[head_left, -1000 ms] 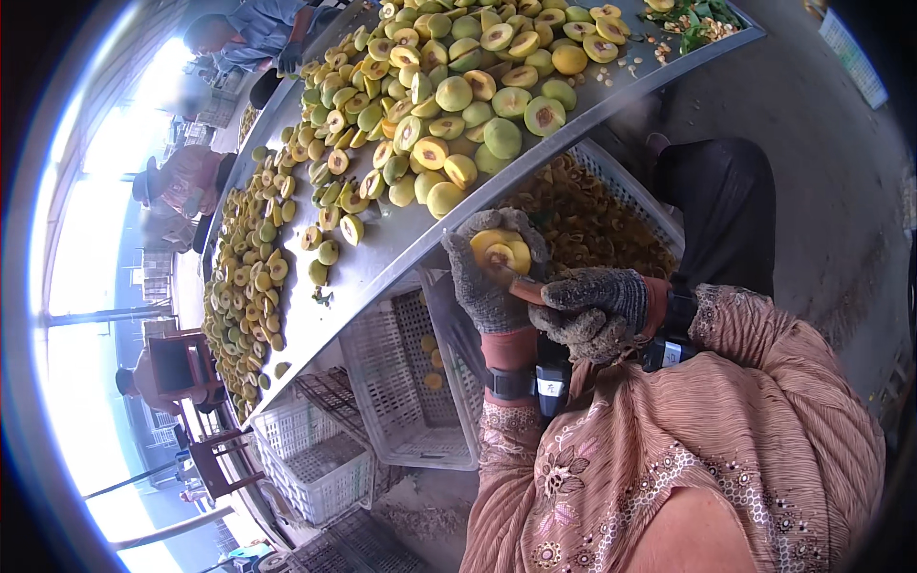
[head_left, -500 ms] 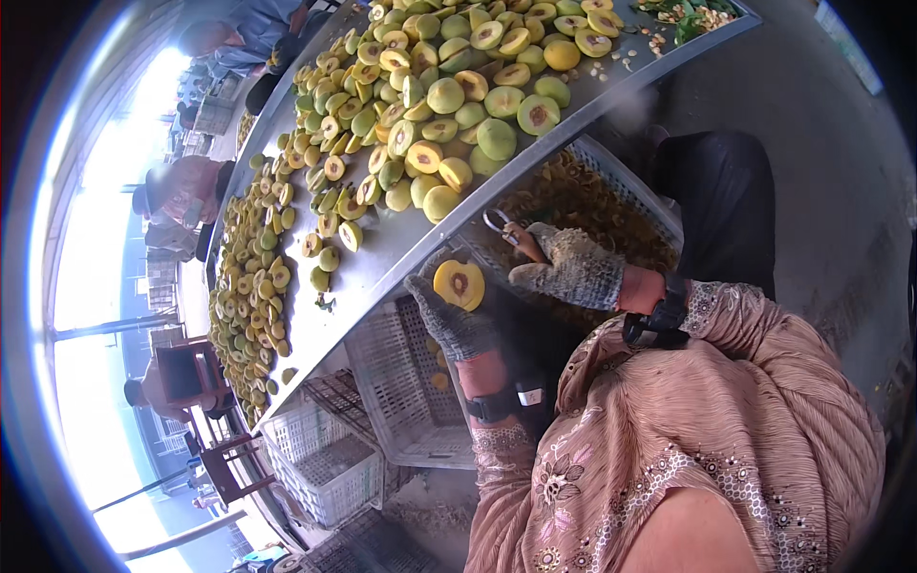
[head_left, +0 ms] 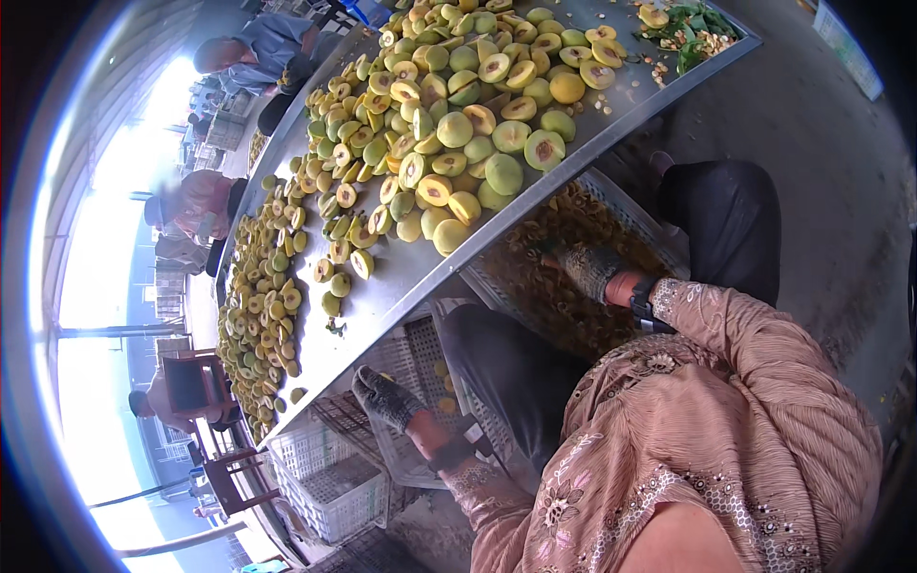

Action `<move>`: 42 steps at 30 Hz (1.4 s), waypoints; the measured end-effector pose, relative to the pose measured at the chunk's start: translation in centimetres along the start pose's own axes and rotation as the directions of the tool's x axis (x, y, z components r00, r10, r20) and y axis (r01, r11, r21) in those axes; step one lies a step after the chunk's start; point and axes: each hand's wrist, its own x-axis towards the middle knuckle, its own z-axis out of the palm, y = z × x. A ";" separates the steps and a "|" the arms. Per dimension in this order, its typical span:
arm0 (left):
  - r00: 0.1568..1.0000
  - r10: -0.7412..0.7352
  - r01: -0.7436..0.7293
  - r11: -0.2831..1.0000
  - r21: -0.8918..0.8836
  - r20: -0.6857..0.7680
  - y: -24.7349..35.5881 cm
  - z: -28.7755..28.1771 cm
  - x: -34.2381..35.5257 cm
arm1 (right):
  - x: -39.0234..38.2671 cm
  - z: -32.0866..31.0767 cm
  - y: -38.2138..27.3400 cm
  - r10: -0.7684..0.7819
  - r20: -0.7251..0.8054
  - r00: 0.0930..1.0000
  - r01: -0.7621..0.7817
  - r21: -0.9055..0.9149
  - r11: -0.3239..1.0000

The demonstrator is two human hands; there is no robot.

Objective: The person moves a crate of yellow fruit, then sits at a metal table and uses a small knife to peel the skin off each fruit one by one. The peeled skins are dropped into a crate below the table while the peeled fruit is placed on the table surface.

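My left hand (head_left: 387, 399), in a grey knitted glove, is beside the rim of a light plastic crate (head_left: 392, 454) below the table's edge. Its fingers stretch out and no fruit shows in them. My right hand (head_left: 590, 269), gloved too, hangs low over a crate (head_left: 621, 205) filled with brownish-yellow scraps (head_left: 564, 224). The fingers are dim in the shade; a small brown bit of the pitting tool's handle (head_left: 549, 259) seems to show at them. Halved yellow-green stone fruits (head_left: 435, 189) lie heaped on the metal table (head_left: 382, 306), several with brown centres.
The table's raised metal edge (head_left: 535, 196) runs above both hands. My dark-trousered knee (head_left: 492, 353) stands between the crates. Leaves and pale bits (head_left: 693, 38) lie at the table's far right corner. White crates (head_left: 330, 482) stand lower left; other people (head_left: 258, 55) sit across the table.
My left hand has moved left and down, and the fruit half it held no longer shows in it. My right hand, which held a wooden-handled pitting tool, has shifted slightly right over the scraps.
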 end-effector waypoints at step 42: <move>0.672 -0.118 0.733 0.247 -0.634 0.731 9.9 11.3 -8.8 | -8.2 -6.3 -9.3 -0.234 0.117 0.965 0.208 0.198 0.958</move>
